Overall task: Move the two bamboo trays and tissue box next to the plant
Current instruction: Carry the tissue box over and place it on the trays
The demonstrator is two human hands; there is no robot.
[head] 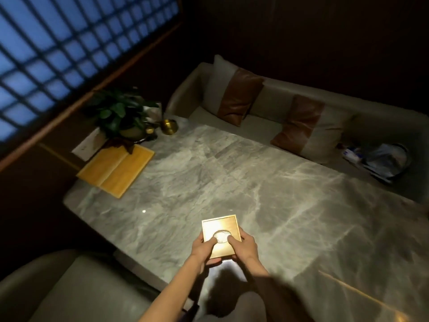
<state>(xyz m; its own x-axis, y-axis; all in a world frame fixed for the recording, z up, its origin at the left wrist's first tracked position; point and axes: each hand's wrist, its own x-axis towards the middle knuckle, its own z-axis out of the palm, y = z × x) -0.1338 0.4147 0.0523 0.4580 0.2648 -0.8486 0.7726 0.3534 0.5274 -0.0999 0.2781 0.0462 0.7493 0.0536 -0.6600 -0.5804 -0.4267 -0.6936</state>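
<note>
Near table (301, 205) edge | both hands grip tissue box (219, 228); apparently lifted

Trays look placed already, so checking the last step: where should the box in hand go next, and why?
Probably carry the tissue box forward and left across the table toward the plant. Both hands, left and right, grip it at the near edge, while the trays already lie beside the plant.

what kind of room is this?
Probably a private booth in a restaurant or tea house: a long marble table flanked by a cushioned bench sofa, a lattice window screen, and a potted plant as table decor.
</note>
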